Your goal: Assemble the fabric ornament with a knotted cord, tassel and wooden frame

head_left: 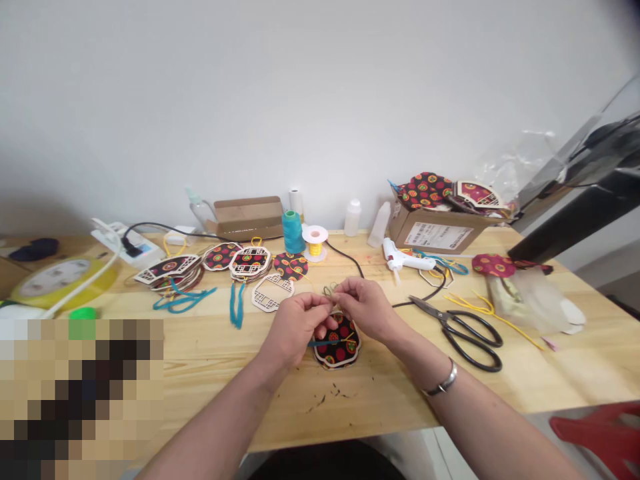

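Our left hand (295, 325): fingertips pinched, contents too small to tell | our right hand (367, 308): likewise, meeting the left | scalloped, pale-rimmed black patterned-fabric piece (336, 353): flat beneath our hands on grained wooden table (225, 407)

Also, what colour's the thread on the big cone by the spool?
Teal; shows best in the head view.

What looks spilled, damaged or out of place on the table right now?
Dark scraps lie scattered on the table in front of the patterned piece, like untidied debris. Yellow cord trails loose beside the scissors. No clear spill or breakage shows.
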The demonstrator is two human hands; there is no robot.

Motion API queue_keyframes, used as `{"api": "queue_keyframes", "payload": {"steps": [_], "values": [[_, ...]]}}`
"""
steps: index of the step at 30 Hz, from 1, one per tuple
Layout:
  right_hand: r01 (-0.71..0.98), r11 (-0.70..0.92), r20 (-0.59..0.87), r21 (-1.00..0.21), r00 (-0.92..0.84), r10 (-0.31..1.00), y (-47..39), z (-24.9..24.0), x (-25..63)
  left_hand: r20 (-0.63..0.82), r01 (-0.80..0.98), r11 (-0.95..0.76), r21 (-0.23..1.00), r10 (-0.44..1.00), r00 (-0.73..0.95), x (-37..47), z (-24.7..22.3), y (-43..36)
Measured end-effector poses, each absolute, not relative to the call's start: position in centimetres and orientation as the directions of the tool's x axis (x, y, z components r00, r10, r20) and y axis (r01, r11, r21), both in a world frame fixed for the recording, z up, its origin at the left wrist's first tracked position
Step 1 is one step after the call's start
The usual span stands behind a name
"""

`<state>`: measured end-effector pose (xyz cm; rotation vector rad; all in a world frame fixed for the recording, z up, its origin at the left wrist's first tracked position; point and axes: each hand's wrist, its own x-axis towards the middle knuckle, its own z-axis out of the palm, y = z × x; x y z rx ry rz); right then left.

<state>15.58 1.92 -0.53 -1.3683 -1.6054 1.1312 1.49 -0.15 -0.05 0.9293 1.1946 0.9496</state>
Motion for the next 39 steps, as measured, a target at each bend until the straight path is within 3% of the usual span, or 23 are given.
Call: {"api": "queue_keyframes", "payload": {"steps": [10, 15, 25, 39], "values": [[0.413, 0.103, 0.034, -0.905, -0.17, 0.985, 1.7, -0.2, 15.5, -0.321, -0.28, 0.38, 0.882, 0.917, 0.235, 1.2, 0.5, 0.1], [0.435, 0.109, 0.025, -0.894, -0.195, 0.981, 1.5, 0.2, 15.5, -0.318, -0.204, 0.374, 0.905, 0.911, 0.262, 1.3, 0.2, 0.0], [0.44, 0.108, 0.027, -0.891, -0.187, 0.982, 1.4, 0.3, 15.4, -0.315, -0.097, 0.328, 0.94, 0.94, 0.129, 1.2, -0.4, 0.0], [0.07, -0.093, -0.109, -0.993, -0.262, 0.959, 2.0, 0.5, 15.8, -0.227, -0.119, 0.247, 0.962, 0.961, 0.158, 1.1, -0.3, 0.0]]}}
